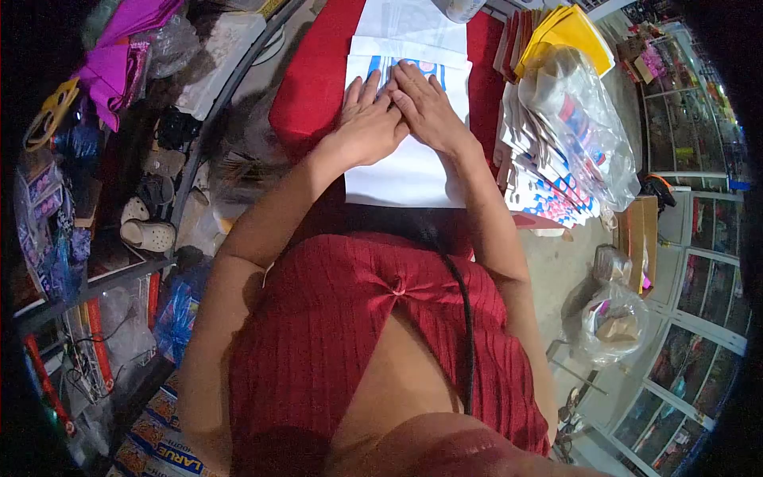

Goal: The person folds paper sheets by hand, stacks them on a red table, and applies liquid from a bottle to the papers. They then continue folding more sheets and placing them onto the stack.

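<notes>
The red surface [306, 91] has one white paper [397, 179] with blue print on it, under two flat, open hands. The left hand [372, 123] and right hand [429, 110] touch, palms down, fingers pointing away. Right of them is one pile of papers [534, 179] with one clear plastic bag [608, 135] on it.

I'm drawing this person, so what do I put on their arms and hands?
The left hand and right hand have no gloves. No sleeves, watches or bracelets show on the arms. Rings are too small to tell. The top is dark red and ribbed, with a black cord down it.
</notes>
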Available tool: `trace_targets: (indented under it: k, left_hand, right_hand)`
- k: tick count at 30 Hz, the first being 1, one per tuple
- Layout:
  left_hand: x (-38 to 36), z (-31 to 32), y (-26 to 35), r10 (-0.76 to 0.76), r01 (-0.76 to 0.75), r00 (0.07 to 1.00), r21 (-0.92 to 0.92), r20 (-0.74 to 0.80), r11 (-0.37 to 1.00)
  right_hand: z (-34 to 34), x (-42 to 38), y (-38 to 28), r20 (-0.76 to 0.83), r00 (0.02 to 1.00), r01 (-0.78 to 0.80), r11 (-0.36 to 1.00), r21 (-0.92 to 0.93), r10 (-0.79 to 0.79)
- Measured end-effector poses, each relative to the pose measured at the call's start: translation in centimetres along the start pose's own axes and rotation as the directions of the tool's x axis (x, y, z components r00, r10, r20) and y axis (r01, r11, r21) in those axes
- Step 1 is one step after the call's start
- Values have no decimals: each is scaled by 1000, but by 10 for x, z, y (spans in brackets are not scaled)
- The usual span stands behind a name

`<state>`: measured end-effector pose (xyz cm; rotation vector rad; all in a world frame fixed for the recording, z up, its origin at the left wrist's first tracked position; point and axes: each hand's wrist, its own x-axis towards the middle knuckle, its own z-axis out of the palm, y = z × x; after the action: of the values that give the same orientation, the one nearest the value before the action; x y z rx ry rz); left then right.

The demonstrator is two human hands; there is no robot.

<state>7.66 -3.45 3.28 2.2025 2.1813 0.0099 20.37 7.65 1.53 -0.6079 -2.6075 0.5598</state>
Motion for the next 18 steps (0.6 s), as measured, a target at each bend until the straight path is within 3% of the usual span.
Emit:
trace_targets:
  k: [2, 3, 5, 7, 9, 13, 16, 18]
  left_hand:
    - [5, -4, -5, 27, -44, 986, -101, -164, 994]
    - [9, -7, -10, 29, -45, 986, -102, -161, 994]
    - [20, -30, -21, 80, -75, 995, -83, 54, 994]
    - [28, -11, -36, 110, -114, 993, -171, -33, 979]
    - [32, 11, -44, 210, -273, 909, -135, -359, 952]
    - [35, 24, -49, 208, -275, 902, -133, -377, 952]
    - [34, 26, -52, 180, -253, 910, -156, -373, 955]
    - [29, 16, -54, 130, -175, 954, -149, -269, 973]
  right_hand:
    - [-6, 2, -1, -5, 1000, -29, 999, 39, 29]
    - [-7, 1, -3, -10, 998, -62, 995, 79, 63]
    - [-3, 0, 2, -23, 998, -62, 997, 41, 63]
    - [-1, 1, 3, -36, 998, -57, 998, 0, 57]
    - [0, 0, 0, -44, 996, -79, 996, -27, 78]
    - [-3, 1, -3, 25, 995, -96, 994, -59, 98]
    - [-1, 0, 0, -71, 990, -136, 968, -209, 123]
    - [-11, -7, 3, -106, 967, -255, 921, -294, 234]
